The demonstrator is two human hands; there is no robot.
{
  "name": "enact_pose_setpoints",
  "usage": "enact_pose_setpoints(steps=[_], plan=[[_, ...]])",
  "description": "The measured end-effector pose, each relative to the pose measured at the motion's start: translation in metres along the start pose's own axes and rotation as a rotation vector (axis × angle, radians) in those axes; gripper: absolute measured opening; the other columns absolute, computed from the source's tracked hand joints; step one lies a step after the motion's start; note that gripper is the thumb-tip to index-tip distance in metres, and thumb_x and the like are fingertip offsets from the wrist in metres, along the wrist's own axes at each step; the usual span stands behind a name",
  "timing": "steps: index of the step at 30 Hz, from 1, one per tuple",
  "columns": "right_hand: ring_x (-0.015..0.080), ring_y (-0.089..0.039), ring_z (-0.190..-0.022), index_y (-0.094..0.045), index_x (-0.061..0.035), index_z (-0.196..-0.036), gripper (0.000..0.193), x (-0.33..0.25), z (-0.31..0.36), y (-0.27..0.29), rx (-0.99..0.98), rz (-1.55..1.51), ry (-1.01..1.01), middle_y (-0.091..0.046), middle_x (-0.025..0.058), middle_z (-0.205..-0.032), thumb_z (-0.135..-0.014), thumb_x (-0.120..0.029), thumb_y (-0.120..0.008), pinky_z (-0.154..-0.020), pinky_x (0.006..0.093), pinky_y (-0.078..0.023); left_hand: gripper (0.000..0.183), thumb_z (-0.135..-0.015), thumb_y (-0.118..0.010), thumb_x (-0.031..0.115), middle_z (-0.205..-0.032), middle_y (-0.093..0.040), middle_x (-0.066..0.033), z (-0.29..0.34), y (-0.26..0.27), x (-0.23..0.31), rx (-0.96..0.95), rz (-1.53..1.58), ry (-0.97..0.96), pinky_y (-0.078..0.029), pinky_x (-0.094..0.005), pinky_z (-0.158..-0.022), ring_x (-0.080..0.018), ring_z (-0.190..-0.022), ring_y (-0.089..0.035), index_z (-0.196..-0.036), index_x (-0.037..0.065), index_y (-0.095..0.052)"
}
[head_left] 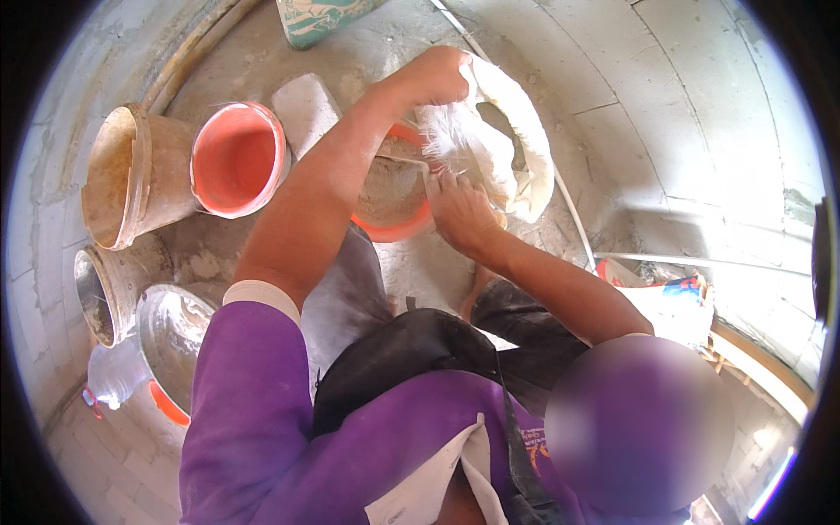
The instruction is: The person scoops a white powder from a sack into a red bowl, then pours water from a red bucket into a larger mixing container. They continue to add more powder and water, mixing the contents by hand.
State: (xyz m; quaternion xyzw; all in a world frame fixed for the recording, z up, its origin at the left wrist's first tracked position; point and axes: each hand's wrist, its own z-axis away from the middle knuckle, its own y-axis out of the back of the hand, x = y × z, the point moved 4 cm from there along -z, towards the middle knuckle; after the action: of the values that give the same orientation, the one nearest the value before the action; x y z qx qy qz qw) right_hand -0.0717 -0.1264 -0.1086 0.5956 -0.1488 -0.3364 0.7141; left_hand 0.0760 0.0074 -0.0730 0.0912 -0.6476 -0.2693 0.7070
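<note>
Both full: left hand [442, 76] clutching a white sack [487, 156], right hand [465, 210] gripping a trowel [404, 159] over the orange bucket [395, 232].

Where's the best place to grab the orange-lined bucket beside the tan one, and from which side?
Probably the near rim of the orange-lined bucket, coming from your own side: its open mouth faces the camera, leaving that edge exposed, while the tan bucket crowds its left.

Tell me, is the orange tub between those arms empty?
No, the orange tub isn't empty. Grey, powdery stuff shows inside its rim, but I can't tell how deep it is.
</note>
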Motion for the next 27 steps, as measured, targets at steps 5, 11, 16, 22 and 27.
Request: enact_pose_setpoints(steps=[5, 11, 16, 22, 27], plan=[[0.0346, -0.058, -0.091, -0.052, 0.0017, -0.106, 0.030, 0.001, 0.013, 0.024, 0.026, -0.074, 0.003, -0.054, 0.0193, -0.100, -0.076, -0.005, -0.053, -0.077, 0.0445, -0.048, 0.051, -0.066, -0.052, 0.003, -0.093, -0.065, -0.0248, -0.003, 0.001, 0.004, -0.016, -0.032, -0.018, -0.049, -0.0342, -0.074, -0.0295, -0.082, -0.065, -0.116, -0.007, -0.058], [0.0331, -0.060, -0.086, -0.058, -0.0002, -0.101, 0.027, 0.036, 0.064, 0.115, -0.369, -0.408, -0.137, -0.061, 0.0190, -0.092, -0.082, -0.019, -0.056, -0.077, 0.0420, -0.046, 0.052, -0.067, -0.055, 0.002, -0.108, -0.061, -0.0245, 0.004, -0.001, 0.005, -0.005, -0.159, -0.068, -0.047, -0.0357, -0.083, -0.0329, -0.097, -0.061, -0.119, -0.006, -0.054], [0.0288, -0.058, -0.079, -0.059, 0.0003, -0.103, 0.034, 0.089, 0.136, 0.195, -0.405, -0.489, -0.596, -0.062, 0.0186, -0.088, -0.081, -0.025, -0.058, -0.070, 0.0399, -0.045, 0.054, -0.069, -0.055, 0.000, -0.122, -0.054, -0.0224, 0.008, -0.002, 0.006, -0.076, -0.294, -0.091, -0.044, -0.0366, -0.091, -0.0338, -0.112, -0.053, -0.122, -0.002, -0.051], [0.0400, -0.058, -0.071, -0.060, 0.0041, -0.084, 0.028, 0.139, 0.100, 0.112, -0.122, -0.399, -0.238, -0.062, 0.0243, -0.079, -0.079, -0.023, -0.054, -0.065, 0.0457, -0.044, 0.059, -0.066, -0.053, -0.005, -0.126, -0.053, -0.0218, 0.031, -0.008, 0.061, -0.281, -0.183, -0.052, -0.040, -0.0348, -0.097, -0.0330, -0.117, -0.051, -0.125, 0.000, -0.052], [0.0385, -0.064, -0.078, -0.065, 0.0042, -0.074, 0.022, 0.152, 0.002, -0.021, -0.082, -0.165, -0.400, -0.064, 0.0257, -0.080, -0.073, -0.014, -0.054, -0.068, 0.0452, -0.051, 0.069, -0.064, -0.059, -0.003, -0.137, -0.044, -0.0217, 0.044, -0.019, 0.048, -0.324, -0.399, -0.135, -0.036, -0.0321, -0.103, -0.0313, -0.125, -0.045, -0.131, -0.004, -0.045]])
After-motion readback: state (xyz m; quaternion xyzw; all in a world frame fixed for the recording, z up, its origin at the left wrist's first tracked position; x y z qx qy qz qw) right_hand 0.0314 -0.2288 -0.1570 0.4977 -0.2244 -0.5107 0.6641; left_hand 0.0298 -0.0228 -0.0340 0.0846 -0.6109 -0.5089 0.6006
